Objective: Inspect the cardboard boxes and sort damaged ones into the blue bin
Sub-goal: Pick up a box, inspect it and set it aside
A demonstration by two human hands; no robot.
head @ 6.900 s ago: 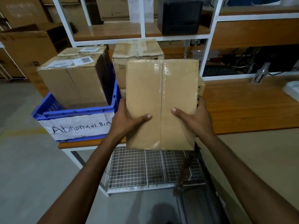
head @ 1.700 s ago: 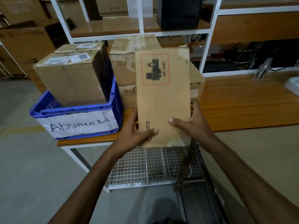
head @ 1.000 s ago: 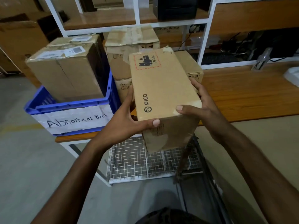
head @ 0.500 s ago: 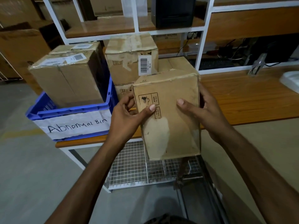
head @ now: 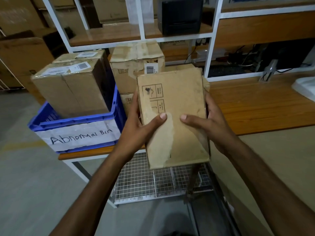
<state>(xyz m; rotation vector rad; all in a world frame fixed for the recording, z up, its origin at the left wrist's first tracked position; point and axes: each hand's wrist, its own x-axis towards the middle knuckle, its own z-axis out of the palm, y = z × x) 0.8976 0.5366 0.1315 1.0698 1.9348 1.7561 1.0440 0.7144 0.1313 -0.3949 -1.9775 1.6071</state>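
I hold a flat brown cardboard box (head: 180,103) upright in front of me, above the table's front edge. Its facing side carries printed handling symbols and a pale patch where the surface layer is torn away. My left hand (head: 136,126) grips its left edge with the thumb across the torn patch. My right hand (head: 207,123) grips the right edge, thumb on the face. The blue bin (head: 76,121), labelled "Abnormal Bin", stands to the left on the table and holds two taped boxes (head: 71,86).
Behind the held box, stacked cardboard boxes (head: 136,65) sit on the wooden table (head: 255,106). White shelving (head: 141,40) rises behind, with a black device (head: 180,14) on it. A wire mesh rack (head: 153,181) lies below the table.
I have turned the box over several times, from its taped face to the side with the torn patch. Since half a second ago it has tilted up to face me more squarely.
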